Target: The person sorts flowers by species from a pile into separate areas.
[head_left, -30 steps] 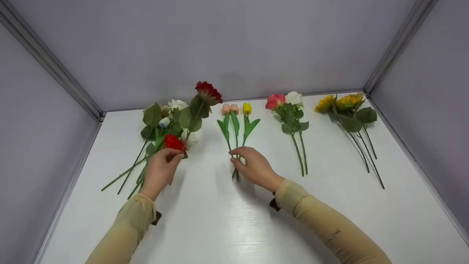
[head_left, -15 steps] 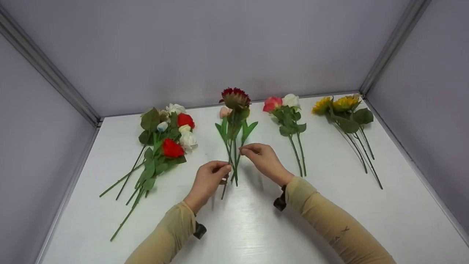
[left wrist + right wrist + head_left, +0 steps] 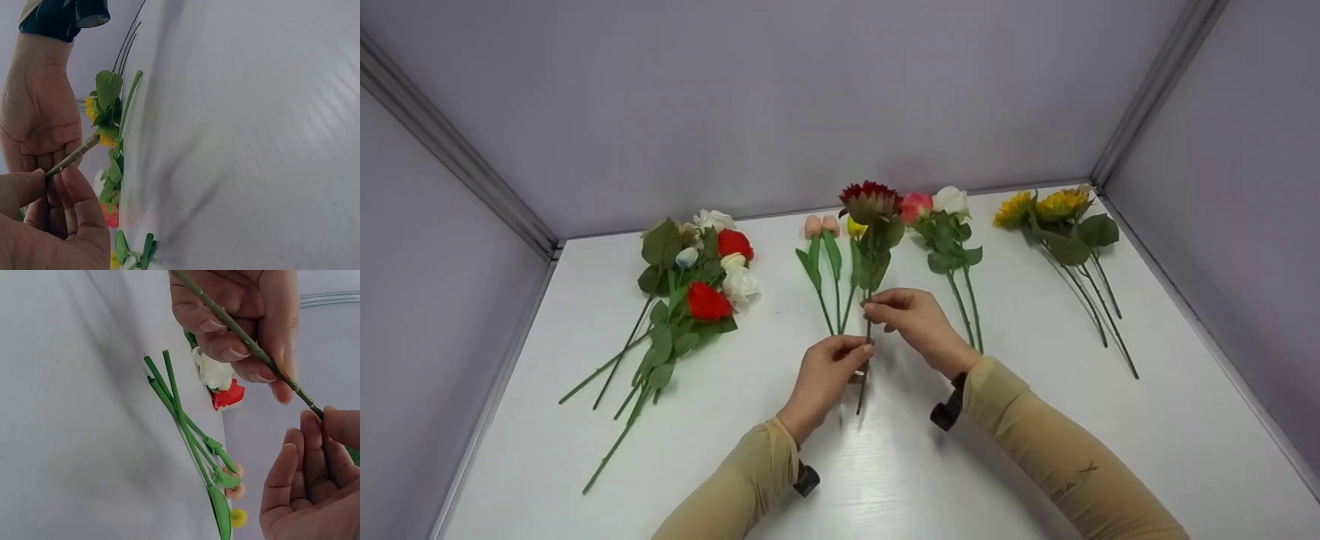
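**Red flower held by its stem, between both hands**

I see the left hand (image 3: 829, 367) pinching the lower stem (image 3: 864, 375) of the red flower (image 3: 870, 201), thumb against fingertips. The right hand (image 3: 911, 319) pinches the same stem a little higher up. The flower stands nearly upright off the table (image 3: 1035, 450), its head above the tulips (image 3: 832, 247) and just beside the roses (image 3: 941, 225).

I judge the flower light and artificial: the head is a dense fabric tuft, the leaves look like thin cloth. The stem is thin, straight and dull green, slightly knobbly in the right wrist view (image 3: 242, 337). It probably has a wire core, so it should be stiff yet bendable. The surface looks matt, not slippery. I would hold it at the bare stem below the leaves, as both hands do now. The head would crush or shed if squeezed.

To the left lies a mixed pile (image 3: 690, 292) of red and white blooms on long stems. Far right lie sunflowers (image 3: 1050, 210) with broad leaves. The table is white and glossy, and grey panel walls stand around it.
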